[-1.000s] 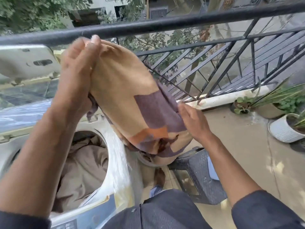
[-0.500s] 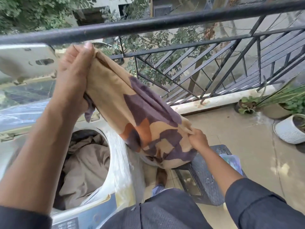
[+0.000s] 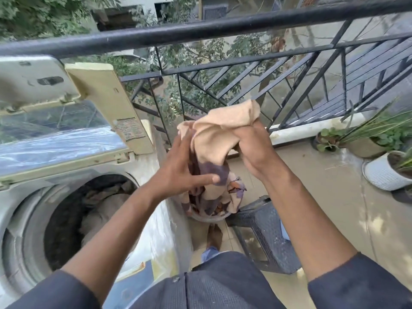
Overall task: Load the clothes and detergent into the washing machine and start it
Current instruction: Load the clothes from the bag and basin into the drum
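Beside balcony railing point(image 3: 200, 30), right hand point(image 3: 256, 150) grips patterned cloth point(image 3: 214, 139); left hand point(image 3: 178, 172) spread open.

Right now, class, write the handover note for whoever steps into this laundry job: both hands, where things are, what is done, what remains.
Right hand: grips the top of the tan and purple patterned cloth, held up beside the machine.
Left hand: fingers spread, touching the cloth's side.
The cloth's lower end hangs into the round basket on the floor.
Washing machine: lid raised, beige clothes already in the drum.
Done: part of the load is in.
Left: drop this cloth in, add detergent (none in view), close the lid, start.
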### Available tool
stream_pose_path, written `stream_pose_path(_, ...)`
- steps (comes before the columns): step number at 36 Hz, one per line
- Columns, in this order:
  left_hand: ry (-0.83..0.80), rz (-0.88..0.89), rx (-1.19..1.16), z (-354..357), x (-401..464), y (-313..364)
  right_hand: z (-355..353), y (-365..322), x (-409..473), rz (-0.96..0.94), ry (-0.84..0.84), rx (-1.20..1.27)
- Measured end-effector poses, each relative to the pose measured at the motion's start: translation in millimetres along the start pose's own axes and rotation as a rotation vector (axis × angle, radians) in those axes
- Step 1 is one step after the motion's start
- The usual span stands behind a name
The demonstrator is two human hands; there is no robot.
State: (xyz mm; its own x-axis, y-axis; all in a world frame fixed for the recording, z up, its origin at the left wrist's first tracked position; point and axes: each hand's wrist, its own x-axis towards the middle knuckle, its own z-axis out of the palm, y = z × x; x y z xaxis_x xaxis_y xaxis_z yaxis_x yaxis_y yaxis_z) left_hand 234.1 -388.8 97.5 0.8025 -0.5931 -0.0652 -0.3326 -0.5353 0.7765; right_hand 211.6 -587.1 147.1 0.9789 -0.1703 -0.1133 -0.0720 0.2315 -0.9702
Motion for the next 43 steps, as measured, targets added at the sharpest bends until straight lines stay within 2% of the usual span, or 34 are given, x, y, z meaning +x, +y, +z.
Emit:
stream_pose_path(4,0.135,-0.081,-0.12,16,2,-7,16,-15,0,-0.024,-0.076,0.0)
stream_pose_path(6,0.214,-0.099,-0.1,12,3,-10,16,-18,1,-0.019,-0.137,0.03)
stream_pose_path(9,0.29,-0.146,-0.141,0,6,-18,4,-11,0,0.045,-0.231,-0.012)
stream_pose_path(13,0.389,-0.125,-0.272,-27,10,-7,-26,25,-3,0.22,-0.266,-0.232)
stream_pose_path(17,0.395,0.003,-0.477,-53,10,27,-44,78,-7,0.363,-0.291,-0.53)
stream_pose_path(20,0.378,0.088,-0.588,-66,9,52,-49,113,-5,0.412,-0.326,-0.813)
stream_pose_path(22,0.4,0.107,-0.629,-71,9,66,-49,132,-3,0.416,-0.331,-0.857)
stream_pose_path(26,0.486,0.177,-0.716,-81,8,76,-46,162,2,0.362,-0.229,-0.862)
stream_pose_path(30,0.583,0.219,-0.72,-95,5,68,-46,183,9,0.342,-0.207,-1.138)
stream_pose_path(33,0.611,0.242,-0.693,-102,1,62,-54,187,11,0.375,-0.164,-1.228)
stream_pose_path(37,0.551,0.25,-0.541,-103,-1,51,-69,174,11,0.358,-0.002,-1.194)
stream_pose_path(43,0.537,0.056,-0.36,-83,0,20,-80,120,23,0.209,0.206,-0.996)
